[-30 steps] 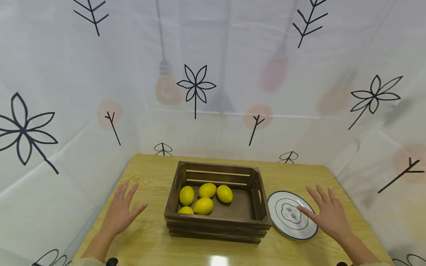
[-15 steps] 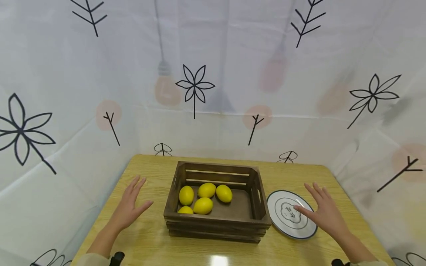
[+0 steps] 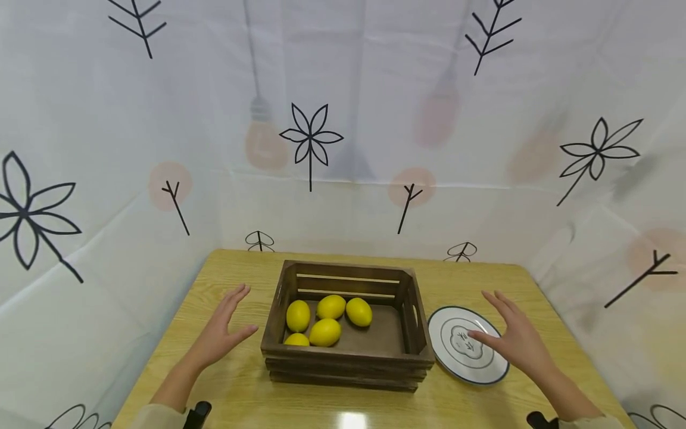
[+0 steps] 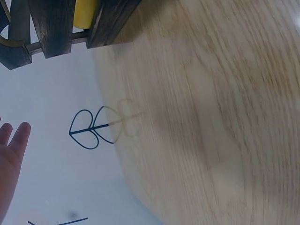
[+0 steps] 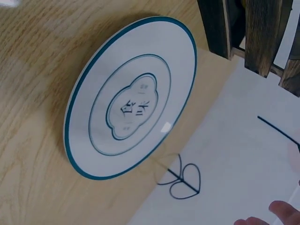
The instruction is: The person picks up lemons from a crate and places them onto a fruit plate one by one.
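Observation:
My left hand point(image 3: 218, 335) hovers to the left of a dark brown wooden crate point(image 3: 348, 360), fingers extended and thumb spread, holding nothing. Several yellow lemons point(image 3: 325, 332) lie in the left and middle part of the crate. On the right, my right hand point(image 3: 518, 341) is held above the right side of a white plate point(image 3: 455, 357) with a dark blue-green rim, its fingers straight and apart from the plate. In the right wrist view the whole plate point(image 5: 84, 140) shows, with drawn characters in its centre. Only fingertips point(image 4: 19, 136) of the left hand appear in the left wrist view.
The crate and plate stand on a light wooden table point(image 3: 236, 399) with rounded far corners. A white cloth point(image 3: 343, 214) printed with dark plant drawings hangs behind and at both sides of the table.
My left hand has moved right, nearer the crate. The right hand has shifted slightly left over the plate. Crate, lemons and plate stay put; the head view has turned a little.

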A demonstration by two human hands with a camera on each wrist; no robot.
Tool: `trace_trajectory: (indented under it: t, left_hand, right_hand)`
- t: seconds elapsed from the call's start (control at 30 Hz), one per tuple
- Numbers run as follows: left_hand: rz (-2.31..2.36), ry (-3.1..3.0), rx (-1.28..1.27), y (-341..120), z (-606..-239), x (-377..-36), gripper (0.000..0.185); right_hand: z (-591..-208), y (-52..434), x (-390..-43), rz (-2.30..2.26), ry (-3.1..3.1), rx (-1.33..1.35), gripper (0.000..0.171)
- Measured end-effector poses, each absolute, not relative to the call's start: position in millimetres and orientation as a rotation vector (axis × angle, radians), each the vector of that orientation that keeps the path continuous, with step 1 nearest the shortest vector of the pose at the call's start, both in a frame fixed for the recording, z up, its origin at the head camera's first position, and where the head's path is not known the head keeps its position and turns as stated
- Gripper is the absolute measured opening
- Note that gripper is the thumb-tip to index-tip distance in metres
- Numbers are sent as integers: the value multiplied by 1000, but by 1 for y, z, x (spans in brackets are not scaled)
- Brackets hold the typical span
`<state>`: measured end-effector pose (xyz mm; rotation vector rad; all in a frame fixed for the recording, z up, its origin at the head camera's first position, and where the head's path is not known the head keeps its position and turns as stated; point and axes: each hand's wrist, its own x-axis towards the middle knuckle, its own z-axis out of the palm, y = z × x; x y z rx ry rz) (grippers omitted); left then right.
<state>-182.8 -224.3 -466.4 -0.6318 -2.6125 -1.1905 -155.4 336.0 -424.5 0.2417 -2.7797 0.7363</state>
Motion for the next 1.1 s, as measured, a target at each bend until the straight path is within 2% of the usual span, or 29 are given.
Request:
trace_trajectory:
  t: [0.47, 0.8, 1.1]
  left_hand:
    - [-1480, -2558, -726, -211, -462, -188, 71]
    - [-1780, -2586, -660, -207, -457, -190, 70]
    - [-1857, -2632, -602, -205, -457, -189, 61]
  right_hand:
    - [-420, 323, -165, 797, -2742, 305, 87]
    - [-417, 314, -170, 857, -2689, 360, 84]
    - [-414, 308, -170, 895, -2672, 383, 83]
